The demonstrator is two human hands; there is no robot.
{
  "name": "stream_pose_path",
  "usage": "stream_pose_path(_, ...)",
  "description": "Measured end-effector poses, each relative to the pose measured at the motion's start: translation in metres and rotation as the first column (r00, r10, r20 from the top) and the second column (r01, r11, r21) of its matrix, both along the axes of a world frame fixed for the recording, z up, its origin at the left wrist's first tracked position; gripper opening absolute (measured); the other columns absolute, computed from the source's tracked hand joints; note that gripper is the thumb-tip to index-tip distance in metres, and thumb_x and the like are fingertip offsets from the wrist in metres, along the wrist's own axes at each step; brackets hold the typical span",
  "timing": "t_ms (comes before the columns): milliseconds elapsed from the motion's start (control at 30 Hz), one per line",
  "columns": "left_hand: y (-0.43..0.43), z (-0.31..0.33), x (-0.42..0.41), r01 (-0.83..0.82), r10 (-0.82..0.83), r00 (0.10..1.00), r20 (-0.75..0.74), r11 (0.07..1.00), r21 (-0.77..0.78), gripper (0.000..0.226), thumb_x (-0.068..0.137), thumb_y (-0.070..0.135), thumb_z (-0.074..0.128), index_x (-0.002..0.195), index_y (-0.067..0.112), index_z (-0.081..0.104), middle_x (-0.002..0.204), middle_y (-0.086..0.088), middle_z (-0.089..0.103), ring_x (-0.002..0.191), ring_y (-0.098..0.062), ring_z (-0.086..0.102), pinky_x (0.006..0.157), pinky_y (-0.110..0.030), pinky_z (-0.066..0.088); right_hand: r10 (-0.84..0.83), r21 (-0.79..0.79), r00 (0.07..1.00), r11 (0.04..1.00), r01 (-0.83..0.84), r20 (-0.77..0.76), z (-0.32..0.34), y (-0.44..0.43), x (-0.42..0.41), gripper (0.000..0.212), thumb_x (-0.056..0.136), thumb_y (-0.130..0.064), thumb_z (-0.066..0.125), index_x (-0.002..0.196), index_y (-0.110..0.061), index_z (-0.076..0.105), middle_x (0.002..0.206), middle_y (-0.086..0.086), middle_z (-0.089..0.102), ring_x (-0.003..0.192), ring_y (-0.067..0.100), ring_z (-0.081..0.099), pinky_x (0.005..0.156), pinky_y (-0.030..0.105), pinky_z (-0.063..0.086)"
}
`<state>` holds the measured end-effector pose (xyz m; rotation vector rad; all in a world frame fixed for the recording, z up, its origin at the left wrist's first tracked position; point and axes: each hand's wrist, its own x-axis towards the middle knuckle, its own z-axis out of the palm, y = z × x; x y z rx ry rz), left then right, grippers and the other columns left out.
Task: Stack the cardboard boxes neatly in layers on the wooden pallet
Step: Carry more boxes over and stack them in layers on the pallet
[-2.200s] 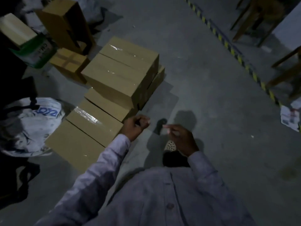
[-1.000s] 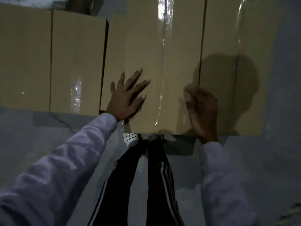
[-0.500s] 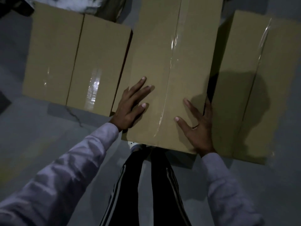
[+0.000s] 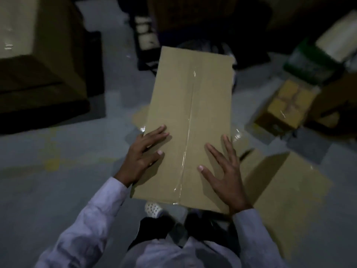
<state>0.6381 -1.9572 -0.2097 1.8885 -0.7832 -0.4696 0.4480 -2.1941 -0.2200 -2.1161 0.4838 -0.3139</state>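
Observation:
A long taped cardboard box is lifted off the floor in front of me, its far end pointing away. My left hand grips its near left edge, fingers spread over the top. My right hand lies flat on the near right part of the top, fingers apart, palm at the corner. Another cardboard box stays on the floor to the right, and part of a third box shows under the held one. No wooden pallet is visible in this dim view.
A large dark cardboard box stands at the left. At the right are a small taped box, a green-and-white package and other clutter. Dark items lie behind the held box. Grey concrete floor spreads at lower left; my white shoe is below the box.
The box under my hands has come up off the row of boxes and now hangs in front of me. The view has swung away, so the neighbouring boxes sit lower and to the right.

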Motion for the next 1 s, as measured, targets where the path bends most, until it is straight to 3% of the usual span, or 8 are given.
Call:
stream_pose_path(133, 0.096, 0.058, 0.026, -0.256, 0.267, 0.950, 0.160, 0.963, -0.089, 0.053, 0.092, 0.019, 0.080, 0.143, 0.018, 0.067, 0.155, 0.004, 0.059, 0.145, -0.020, 0.054, 0.117, -0.068, 0.038, 0.178, 0.009, 0.981, 0.984, -0.180, 0.076, 0.050, 0.063, 0.078, 0.055, 0.089, -0.031, 0.088, 0.140, -0.038, 0.070, 0.175, -0.016, 0.025, 0.160, 0.009, 0.026, 0.127, 0.055, 0.033)
stream_pose_path(333, 0.227, 0.088, 0.055, -0.475, 0.511, 0.825, 0.243, 0.859, -0.192, 0.046, 0.089, 0.018, 0.082, 0.134, 0.019, 0.073, 0.151, 0.004, 0.062, 0.143, -0.021, 0.055, 0.115, -0.062, 0.043, 0.424, 0.059, 0.896, 0.899, -0.434, 0.135, 0.089, 0.163, 0.182, 0.049, 0.091, -0.037, 0.086, 0.136, -0.047, 0.071, 0.171, -0.028, 0.024, 0.159, 0.009, 0.028, 0.121, 0.056, 0.043)
stream_pose_path(567, 0.328, 0.097, 0.139, -0.553, 0.595, 0.766, 0.243, 0.803, -0.221, 0.040, 0.089, 0.014, 0.081, 0.129, 0.018, 0.076, 0.150, 0.002, 0.063, 0.142, -0.024, 0.057, 0.114, -0.062, 0.046, 0.514, 0.083, 0.837, 0.841, -0.535, 0.190, 0.098, 0.256, 0.298, 0.043, 0.090, -0.036, 0.086, 0.131, -0.043, 0.075, 0.171, -0.025, 0.028, 0.158, 0.006, 0.028, 0.121, 0.054, 0.044)
stream_pose_path(1000, 0.441, 0.107, 0.387, -0.651, 0.702, 0.666, 0.250, 0.712, -0.263, 0.036, 0.089, 0.024, 0.081, 0.125, 0.021, 0.078, 0.148, 0.006, 0.064, 0.142, -0.019, 0.056, 0.116, -0.062, 0.043, 0.652, 0.021, 0.740, 0.748, -0.663, 0.166, 0.110, 0.367, 0.587, 0.041, 0.092, -0.041, 0.082, 0.132, -0.044, 0.073, 0.169, -0.029, 0.029, 0.158, 0.006, 0.026, 0.123, 0.060, 0.039)
